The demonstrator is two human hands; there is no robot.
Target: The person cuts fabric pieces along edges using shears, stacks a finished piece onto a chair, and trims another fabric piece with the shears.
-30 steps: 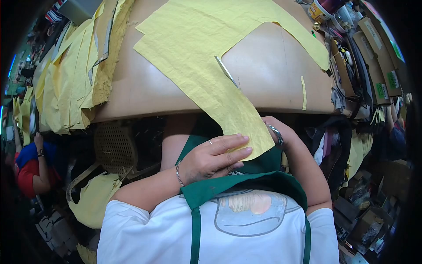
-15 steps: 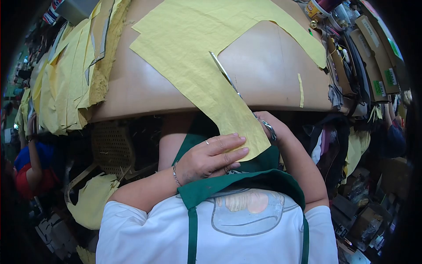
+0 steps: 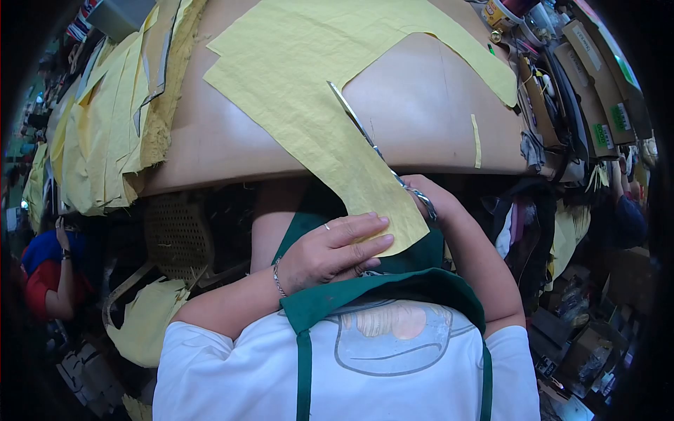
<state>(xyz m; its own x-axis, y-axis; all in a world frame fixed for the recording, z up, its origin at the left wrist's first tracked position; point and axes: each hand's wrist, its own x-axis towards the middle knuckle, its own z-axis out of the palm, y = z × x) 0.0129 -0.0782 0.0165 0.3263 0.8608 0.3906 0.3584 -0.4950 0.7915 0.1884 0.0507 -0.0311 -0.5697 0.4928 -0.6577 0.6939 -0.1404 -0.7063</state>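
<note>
A large yellow fabric piece (image 3: 302,91) lies across the table, and its narrow end hangs over the front edge toward my body. That end is gripped in my left hand (image 3: 340,242), fingers on top and the thumb underneath. Along the strip's right edge, my right hand (image 3: 423,194) holds a pair of scissors (image 3: 354,121). One long blade shows, slanting up and left over the cloth to the inner corner. The handles and most of my right fingers are hidden by the fabric.
The brown table (image 3: 421,105) bears a thin yellow scrap (image 3: 476,140) at right. Layered yellow cloth (image 3: 105,119) is piled at left. Cardboard boxes (image 3: 586,91) and tubs stand at right. A chair (image 3: 179,231) is below the table's left side; another person's arm (image 3: 64,274) shows at far left.
The view shifts slightly. My right hand and the scissors move a little up and left, showing more metal near the handles. My left hand keeps its hold. The other person's forearm at far left is raised.
</note>
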